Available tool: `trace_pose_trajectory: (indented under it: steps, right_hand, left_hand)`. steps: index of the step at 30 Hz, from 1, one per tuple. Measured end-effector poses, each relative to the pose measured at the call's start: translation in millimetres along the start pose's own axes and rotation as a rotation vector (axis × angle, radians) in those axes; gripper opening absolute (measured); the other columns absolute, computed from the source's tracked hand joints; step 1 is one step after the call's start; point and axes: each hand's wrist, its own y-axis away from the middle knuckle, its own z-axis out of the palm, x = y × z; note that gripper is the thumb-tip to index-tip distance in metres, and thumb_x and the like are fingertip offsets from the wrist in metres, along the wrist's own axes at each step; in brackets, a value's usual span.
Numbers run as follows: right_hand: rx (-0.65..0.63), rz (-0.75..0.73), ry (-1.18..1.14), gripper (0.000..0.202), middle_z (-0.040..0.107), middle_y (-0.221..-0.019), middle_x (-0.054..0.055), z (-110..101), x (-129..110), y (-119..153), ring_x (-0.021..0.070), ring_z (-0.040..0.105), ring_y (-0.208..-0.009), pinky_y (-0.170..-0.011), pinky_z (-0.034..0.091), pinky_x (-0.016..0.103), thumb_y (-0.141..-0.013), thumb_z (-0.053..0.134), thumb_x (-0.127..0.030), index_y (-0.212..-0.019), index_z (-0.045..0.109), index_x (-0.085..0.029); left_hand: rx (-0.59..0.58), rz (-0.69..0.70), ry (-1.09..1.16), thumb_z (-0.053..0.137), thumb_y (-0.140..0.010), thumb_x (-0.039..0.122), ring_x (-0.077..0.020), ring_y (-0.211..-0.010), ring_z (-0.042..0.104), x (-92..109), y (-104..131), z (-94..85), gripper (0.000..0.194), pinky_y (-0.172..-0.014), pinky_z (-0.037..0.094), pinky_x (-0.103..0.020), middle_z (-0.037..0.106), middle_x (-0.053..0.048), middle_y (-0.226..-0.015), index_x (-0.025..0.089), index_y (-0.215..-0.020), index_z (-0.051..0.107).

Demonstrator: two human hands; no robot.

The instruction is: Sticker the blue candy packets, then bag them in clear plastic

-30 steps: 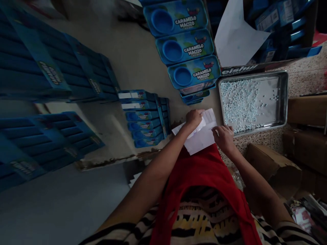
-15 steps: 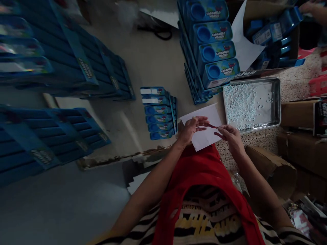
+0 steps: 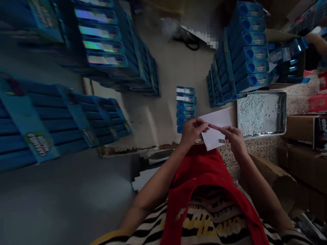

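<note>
A thin reddish strip (image 3: pixel 214 127) stretches between my two hands, above a white sheet of paper (image 3: pixel 217 117). My left hand (image 3: pixel 192 131) pinches its left end with thumb and fingers. At the other end, my right hand (image 3: pixel 234 136) is closed on the strip with its fingertips. Just under the right fingers shows a short shiny piece (image 3: pixel 223 141); whether it belongs to the strip I cannot tell. A short row of blue candy boxes (image 3: pixel 185 106) lies left of the paper, partly behind my left hand.
Tall stacks of banded blue boxes stand at the left (image 3: pixel 102 119), upper left (image 3: pixel 143 64) and upper right (image 3: pixel 251 51). A metal tray (image 3: pixel 284 114) holds small pale pellets. Behind it is a carton with blue boxes (image 3: pixel 281 54). Another person's arm (image 3: pixel 316 42) shows far right.
My view has shifted, moving the table's contents rightward in the picture. My left fingers, spread before, now close on the strip's left end. The strip is drawn straighter between the hands.
</note>
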Motion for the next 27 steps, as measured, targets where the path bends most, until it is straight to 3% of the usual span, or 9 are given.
trace_pose_trajectory:
  steps: [5, 11, 14, 18, 27]
  right_hand:
    - [0.002, -0.158, 0.249, 0.038, 0.068, -0.065, 0.001, 44, -2, -20, 0.0138, 0.055, -0.058, -0.051, 0.043, 0.026, -0.069, 0.086, -0.054, -0.074, 0.076, -0.018]
    - [0.022, -0.388, 0.614, 0.031, 0.071, -0.070, 0.001, 113, -16, -66, 0.0179, 0.064, -0.071, -0.064, 0.041, 0.028, -0.082, 0.073, -0.048, -0.079, 0.078, -0.018]
    - [0.049, -0.385, 0.744, 0.027, 0.071, -0.072, 0.000, 131, -22, -84, 0.0187, 0.065, -0.075, -0.067, 0.040, 0.028, -0.084, 0.072, -0.045, -0.080, 0.079, -0.019]
    - [0.088, -0.373, 0.822, 0.023, 0.073, -0.074, 0.001, 139, -25, -93, 0.0195, 0.067, -0.076, -0.068, 0.040, 0.028, -0.085, 0.074, -0.042, -0.081, 0.080, -0.020]
    - [0.071, -0.351, 0.813, 0.024, 0.075, -0.075, 0.001, 142, -21, -94, 0.0204, 0.068, -0.077, -0.069, 0.043, 0.028, -0.085, 0.073, -0.043, -0.081, 0.080, -0.020]
  left_hand:
    - [0.251, 0.228, -0.218, 0.082, -0.069, 0.033, -0.0140, -0.062, 0.065, 17, 2, -36.0, 0.017, -0.062, 0.052, -0.025, 0.072, 0.000, -0.067, 0.019, -0.070, 0.072]
    - [0.496, 0.278, -0.341, 0.079, -0.072, 0.029, -0.0149, -0.065, 0.066, 36, -27, -82.5, 0.012, -0.066, 0.052, -0.026, 0.072, 0.000, -0.067, 0.019, -0.070, 0.073]
    - [0.496, 0.239, -0.325, 0.080, -0.071, 0.028, -0.0173, -0.072, 0.069, 35, -49, -96.1, 0.012, -0.072, 0.055, -0.027, 0.074, -0.001, -0.071, 0.020, -0.071, 0.072]
    - [0.466, 0.148, -0.258, 0.082, -0.069, 0.031, -0.0183, -0.075, 0.071, 25, -69, -105.2, 0.018, -0.069, 0.056, -0.026, 0.072, -0.001, -0.070, 0.020, -0.072, 0.068]
    - [0.410, 0.072, -0.121, 0.083, -0.065, 0.037, -0.0171, -0.068, 0.071, 18, -76, -109.1, 0.027, -0.066, 0.057, -0.027, 0.067, 0.000, -0.066, 0.020, -0.073, 0.064]
